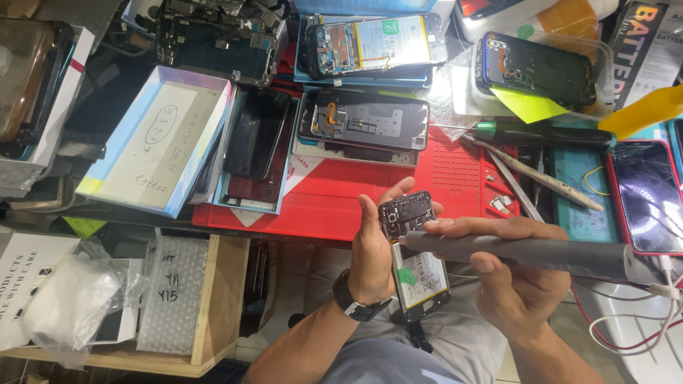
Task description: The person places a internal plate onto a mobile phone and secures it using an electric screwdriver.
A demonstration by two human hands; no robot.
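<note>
While the left hand (371, 250) grips an opened phone (415, 257) along its left edge, the fingers curl around the upper end of the chassis and the thumb lies against the near side, so the hand is clamped on the device. The phone is held upright above the person's lap, in front of the red work mat (341, 195), with its back cover off: a dark circuit board fills the upper part and a pale battery with a green tab fills the lower part. A dark wristwatch (353, 302) sits on the left wrist.

The right hand (514, 274) is closed around a grey electric screwdriver (526, 252) (a long, pen-shaped barrel), which lies nearly horizontal. Its tip touches the phone at the junction of board and battery. A white cable (665, 290) leaves the rear end of the tool at the right edge of the view.

On the mat and behind it lie several other dismantled phones: one bare frame (364, 119) at centre, one with an exposed battery (377, 44) above it, and one in a clear plastic tray (538, 69) with a yellow note. A green-handled screwdriver (544, 133) and tweezers (530, 174) lie to the right of the mat, beside a red phone with a cracked screen (649, 195). An open pale box (158, 139) rests at the left, and a wooden drawer (206, 306) holding bubble wrap stands below it.
</note>
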